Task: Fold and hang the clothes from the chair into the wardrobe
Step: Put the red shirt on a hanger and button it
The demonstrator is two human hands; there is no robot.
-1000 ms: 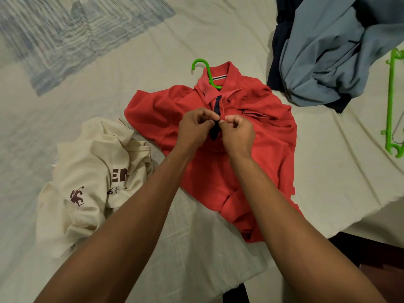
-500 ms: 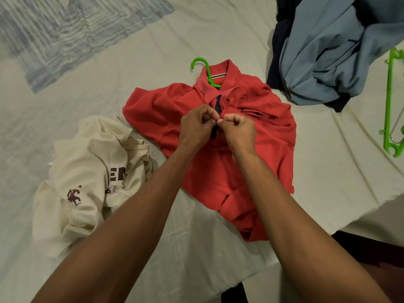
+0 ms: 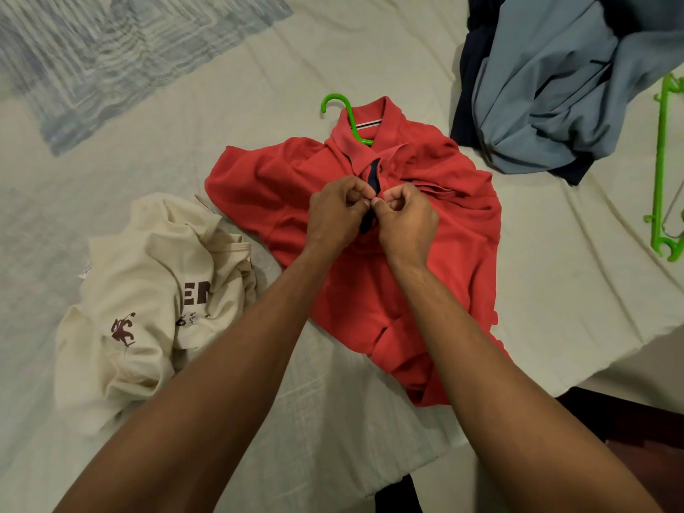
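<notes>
Your left hand [image 3: 338, 212] and right hand [image 3: 405, 220] meet at the chest of the red polo shirt [image 3: 455, 261], fingers curled, each pinching the shirt's dark placket [image 3: 374, 172] from its own side. The point where the fingertips meet covers the placket there; whether a button sits between them cannot be made out. Only the placket's upper end, and a short piece just below your hands, show.

The shirt lies front up on the bed [image 3: 281, 68], near its front edge, collar toward the far side. A green hanger [image 3: 346, 114] sits inside the collar; only its hook and neck show, the rest is hidden under the cloth. Your forearms cover part of the shirt's lower half.

A cream shirt [image 3: 148, 290] lies crumpled to the left, just beside the red one; its print is partly folded in and not readable. A grey-blue garment [image 3: 555, 87] over a dark one [image 3: 470, 68] is heaped at the far right corner, cut off by the frame. A second green hanger [image 3: 662, 168] lies at the right edge, partly cut off. A striped cloth [image 3: 111, 50] occupies the far left corner.

Against the frame half a second earlier: your hands remain at the same spot on the placket, with the same grip. The garments and hangers have not shifted on the bed.
</notes>
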